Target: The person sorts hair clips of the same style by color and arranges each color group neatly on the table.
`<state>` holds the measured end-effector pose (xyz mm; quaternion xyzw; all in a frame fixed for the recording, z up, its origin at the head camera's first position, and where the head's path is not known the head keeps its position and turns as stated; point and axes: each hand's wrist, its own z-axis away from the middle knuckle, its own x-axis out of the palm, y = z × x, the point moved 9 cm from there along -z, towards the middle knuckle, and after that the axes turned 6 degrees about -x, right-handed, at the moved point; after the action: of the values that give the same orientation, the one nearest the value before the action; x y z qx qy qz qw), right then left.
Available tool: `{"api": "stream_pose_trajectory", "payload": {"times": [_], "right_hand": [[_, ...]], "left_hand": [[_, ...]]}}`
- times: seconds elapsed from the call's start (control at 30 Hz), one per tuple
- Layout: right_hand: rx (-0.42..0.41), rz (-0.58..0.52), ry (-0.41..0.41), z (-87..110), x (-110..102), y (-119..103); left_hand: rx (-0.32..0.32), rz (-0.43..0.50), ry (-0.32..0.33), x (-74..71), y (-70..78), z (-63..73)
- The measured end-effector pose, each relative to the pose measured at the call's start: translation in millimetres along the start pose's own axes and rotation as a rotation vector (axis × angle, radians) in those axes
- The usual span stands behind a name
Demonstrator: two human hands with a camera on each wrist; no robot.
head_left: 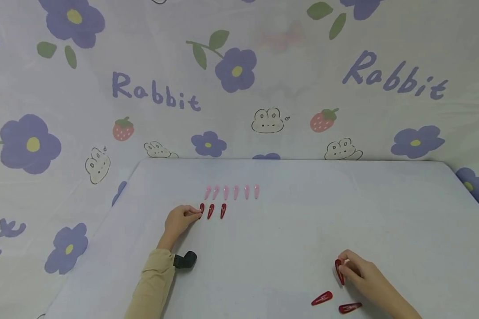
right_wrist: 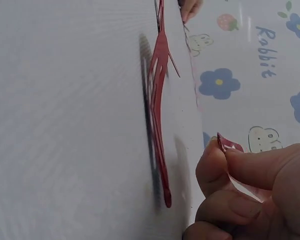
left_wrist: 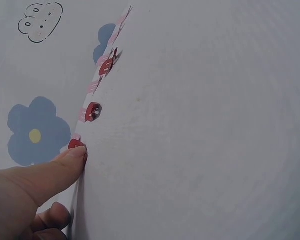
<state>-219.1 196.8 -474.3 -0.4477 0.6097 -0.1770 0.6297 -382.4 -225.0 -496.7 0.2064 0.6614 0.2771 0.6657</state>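
My left hand [head_left: 180, 220] pinches the leftmost red snap hair clip [head_left: 201, 208] of a short row on the white table; in the left wrist view the thumb covers part of that clip [left_wrist: 76, 144]. Two more red clips [head_left: 210, 211] lie to its right. Behind them runs a row of several pink hair clips [head_left: 225, 192]. At the front right my right hand [head_left: 363, 272] holds another red hair clip [head_left: 339, 271] between thumb and finger, and its tip also shows in the right wrist view. Two loose red clips [head_left: 322, 298] lie near that hand.
The white table [head_left: 263, 257] ends at a back edge against a cloth printed with flowers and rabbits [head_left: 239, 102]. A black wrist camera [head_left: 185, 260] sticks out from the left sleeve, just over the tabletop.
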Motion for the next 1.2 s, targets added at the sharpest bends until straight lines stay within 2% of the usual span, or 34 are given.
{"api": "stream_pose_trajectory", "payload": {"times": [0.3, 0.47, 0.57, 0.67, 0.83, 0.87, 1.07, 1.1, 1.2], "right_hand": [[0.048, -0.022, -0.126, -14.2, 6, 0], [0.071, -0.110, -0.199, -26.8, 13, -2], [0.048, -0.121, -0.229, -37.7, 18, -7], [0.004, -0.079, -0.256, -50.0, 24, -16], [-0.062, -0.018, -0.243, -70.7, 29, -28], [-0.068, -0.013, -0.237, -74.6, 30, -30], [-0.053, -0.008, -0.188, -98.7, 38, -31], [-0.050, -0.016, -0.179, -103.3, 40, -31], [-0.041, -0.037, -0.165, -118.2, 48, -32]], "left_hand": [[0.011, -0.002, -0.009, 0.9, 4.2, -1.1], [0.022, 0.000, -0.022, 1.8, 7.2, -0.7], [0.032, -0.001, -0.016, 1.9, 8.6, -1.1], [0.036, 0.004, -0.014, 1.9, 9.1, -1.1], [0.036, 0.033, -0.015, 3.0, 5.1, -0.4], [0.059, 0.044, 0.005, 1.6, 5.2, 0.1], [0.045, 0.050, -0.001, 0.7, 3.1, 0.5], [0.017, 0.038, -0.020, 1.8, 1.6, -0.2], [0.001, 0.013, -0.023, 0.2, -0.6, -1.5]]}}
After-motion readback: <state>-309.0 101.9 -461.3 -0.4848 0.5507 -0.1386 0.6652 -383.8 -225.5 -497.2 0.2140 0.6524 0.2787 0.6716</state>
